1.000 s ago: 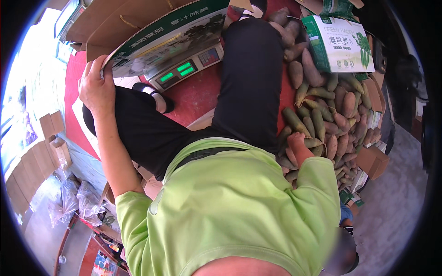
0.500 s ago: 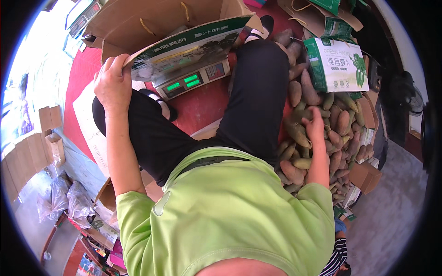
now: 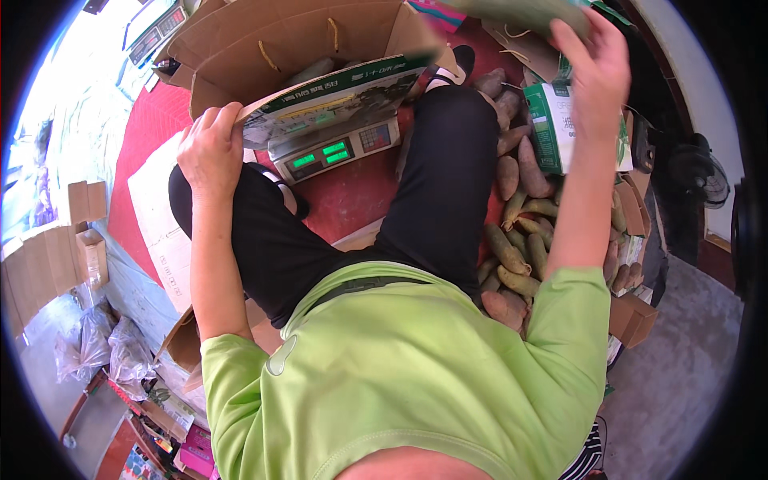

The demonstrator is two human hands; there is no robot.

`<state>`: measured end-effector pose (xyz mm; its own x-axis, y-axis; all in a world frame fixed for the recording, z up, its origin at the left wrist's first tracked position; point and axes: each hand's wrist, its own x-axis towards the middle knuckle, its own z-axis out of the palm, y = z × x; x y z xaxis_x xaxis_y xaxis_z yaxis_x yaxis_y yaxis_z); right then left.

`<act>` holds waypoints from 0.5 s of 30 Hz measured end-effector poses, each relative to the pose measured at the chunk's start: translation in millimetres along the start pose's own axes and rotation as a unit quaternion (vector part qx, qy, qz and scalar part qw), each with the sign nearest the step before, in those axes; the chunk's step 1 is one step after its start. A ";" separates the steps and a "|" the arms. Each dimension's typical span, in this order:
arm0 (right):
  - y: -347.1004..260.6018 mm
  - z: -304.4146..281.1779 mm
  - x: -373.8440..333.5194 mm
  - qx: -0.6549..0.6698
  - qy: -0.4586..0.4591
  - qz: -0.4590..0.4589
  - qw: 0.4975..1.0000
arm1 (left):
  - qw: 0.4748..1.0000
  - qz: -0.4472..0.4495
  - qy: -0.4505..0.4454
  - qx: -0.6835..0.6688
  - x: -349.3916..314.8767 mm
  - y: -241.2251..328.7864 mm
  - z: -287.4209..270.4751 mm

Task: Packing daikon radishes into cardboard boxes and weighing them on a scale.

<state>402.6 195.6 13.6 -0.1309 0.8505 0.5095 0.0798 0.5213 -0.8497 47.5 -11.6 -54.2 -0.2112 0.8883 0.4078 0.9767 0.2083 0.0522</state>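
Note:
My left hand [image 3: 210, 152] is closed on the near left corner of a large open cardboard box [image 3: 332, 100] with a green and white printed panel and yellow cord handles. The box rests on a digital scale [image 3: 336, 152] with lit green displays. Inside it a greenish radish [image 3: 312, 70] partly shows; the near panel hides the rest. At the upper right my raised right hand [image 3: 596, 76] grips one end of a long green radish [image 3: 520, 10], whose other end points left toward the box. Below that arm lies a heap of green and reddish-brown radishes [image 3: 512, 248].
A green and white carton [image 3: 548, 128] stands among the radishes on the right. A black fan [image 3: 704, 172] is at the far right. Another scale [image 3: 156, 32] sits at the upper left. Flat cardboard [image 3: 156, 224] and plastic bags [image 3: 132, 352] lie to the left.
My right hand has come up from the radish heap to the upper right and now holds a long green radish. My left hand and the box edge have shifted slightly right.

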 end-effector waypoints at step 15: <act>81.0 51.1 -15.7 -0.085 -0.061 0.147 0.984 | 1.000 0.001 0.015 0.003 1.7 -4.4 8.1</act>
<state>360.7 220.8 -70.1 -0.1939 0.9567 0.2171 0.2945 0.2679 -0.9174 42.5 -7.7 -61.1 -0.2085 0.8757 0.4356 0.9767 0.2093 0.0467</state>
